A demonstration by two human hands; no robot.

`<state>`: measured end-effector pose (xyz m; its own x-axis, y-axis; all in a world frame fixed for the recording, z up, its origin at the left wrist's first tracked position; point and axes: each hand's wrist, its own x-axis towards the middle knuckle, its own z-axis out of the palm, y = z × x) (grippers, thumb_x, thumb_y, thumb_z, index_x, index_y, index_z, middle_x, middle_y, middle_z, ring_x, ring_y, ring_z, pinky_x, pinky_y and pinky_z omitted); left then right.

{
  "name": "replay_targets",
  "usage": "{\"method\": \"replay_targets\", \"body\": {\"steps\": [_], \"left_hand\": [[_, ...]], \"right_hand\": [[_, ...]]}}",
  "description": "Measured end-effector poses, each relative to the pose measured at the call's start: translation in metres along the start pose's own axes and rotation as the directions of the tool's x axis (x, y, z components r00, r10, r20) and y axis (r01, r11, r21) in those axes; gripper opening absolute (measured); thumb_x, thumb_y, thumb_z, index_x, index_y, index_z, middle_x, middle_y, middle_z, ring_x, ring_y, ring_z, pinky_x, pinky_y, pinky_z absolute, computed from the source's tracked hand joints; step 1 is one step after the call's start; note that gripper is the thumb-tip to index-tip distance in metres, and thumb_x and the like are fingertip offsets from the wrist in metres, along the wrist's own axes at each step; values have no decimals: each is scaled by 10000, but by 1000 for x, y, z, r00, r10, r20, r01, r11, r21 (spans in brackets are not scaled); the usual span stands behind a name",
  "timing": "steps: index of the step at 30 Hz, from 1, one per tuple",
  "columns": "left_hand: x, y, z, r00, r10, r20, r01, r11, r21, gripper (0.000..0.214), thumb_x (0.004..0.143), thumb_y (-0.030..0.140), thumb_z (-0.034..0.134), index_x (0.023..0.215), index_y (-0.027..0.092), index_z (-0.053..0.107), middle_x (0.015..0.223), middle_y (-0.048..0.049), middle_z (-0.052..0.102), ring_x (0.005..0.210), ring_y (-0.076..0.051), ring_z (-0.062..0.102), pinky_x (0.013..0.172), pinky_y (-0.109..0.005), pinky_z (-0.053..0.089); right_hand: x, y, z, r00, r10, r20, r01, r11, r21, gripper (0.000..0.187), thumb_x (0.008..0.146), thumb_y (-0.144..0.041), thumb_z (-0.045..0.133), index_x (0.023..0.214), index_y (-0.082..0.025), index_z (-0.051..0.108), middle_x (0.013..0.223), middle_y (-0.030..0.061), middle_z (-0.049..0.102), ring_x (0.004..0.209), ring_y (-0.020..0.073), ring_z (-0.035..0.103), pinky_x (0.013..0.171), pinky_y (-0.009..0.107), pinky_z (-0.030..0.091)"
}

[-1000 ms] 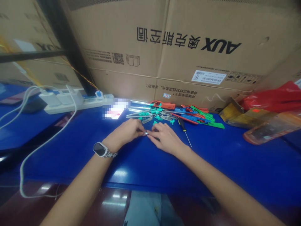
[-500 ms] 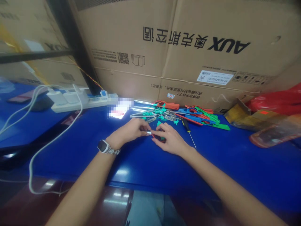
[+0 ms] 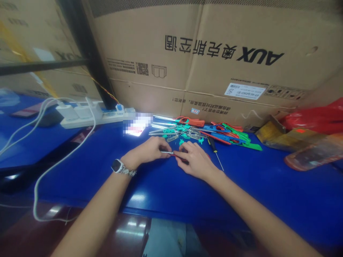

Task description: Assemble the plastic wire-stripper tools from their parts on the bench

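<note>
My left hand [image 3: 150, 149], with a watch at the wrist, pinches the thin metal tube [image 3: 167, 152] of a red stick lighter low over the blue table [image 3: 160, 189]. My right hand [image 3: 194, 159] closes round the lighter's red body, which is mostly hidden under the palm and fingers. Just beyond both hands lies a pile of stick lighters [image 3: 191, 123] with red, blue and green handles and metal tubes. Small green plastic parts [image 3: 182, 141] are scattered at the pile's near side. A screwdriver [image 3: 213, 144] with a black and yellow handle lies right of my right hand.
At the back left is a white power strip [image 3: 107, 117] with plugs and a looping white cable [image 3: 53, 166]. A lit phone [image 3: 138, 125] lies beside it. A large cardboard box [image 3: 203, 64] walls off the back. At right are a small open carton [image 3: 270, 132] and a red bag [image 3: 316, 114].
More of the metal tube now shows between my hands, and my left fingers sit slightly farther back along it. My right hand has turned a little over the red body. The view has shifted slightly.
</note>
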<state>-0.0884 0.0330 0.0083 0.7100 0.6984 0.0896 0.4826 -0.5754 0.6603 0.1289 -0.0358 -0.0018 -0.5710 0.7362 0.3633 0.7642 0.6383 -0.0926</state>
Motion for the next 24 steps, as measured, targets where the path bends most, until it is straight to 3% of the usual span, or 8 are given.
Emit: {"method": "replay_targets", "body": {"steps": [16, 24], "left_hand": [[0, 0, -3, 1000, 15, 13, -15, 1000, 21, 80, 818, 208, 699, 812, 178, 772, 792, -32, 704, 726, -160, 613, 686, -267, 458], [1, 6, 2, 997, 73, -1, -72, 981, 180, 115, 864, 245, 682, 842, 173, 769, 865, -58, 681, 769, -173, 601, 705, -277, 451]], "right_hand": [[-2, -4, 3, 1000, -3, 28, 5, 998, -65, 313, 984, -286, 500, 1225, -234, 692, 1041, 112, 595, 955, 247, 481, 728, 368, 346], [-4, -2, 6, 996, 89, 23, -92, 985, 149, 277, 987, -287, 518, 1162, -257, 731, 1025, 84, 612, 973, 227, 500, 801, 383, 383]]}}
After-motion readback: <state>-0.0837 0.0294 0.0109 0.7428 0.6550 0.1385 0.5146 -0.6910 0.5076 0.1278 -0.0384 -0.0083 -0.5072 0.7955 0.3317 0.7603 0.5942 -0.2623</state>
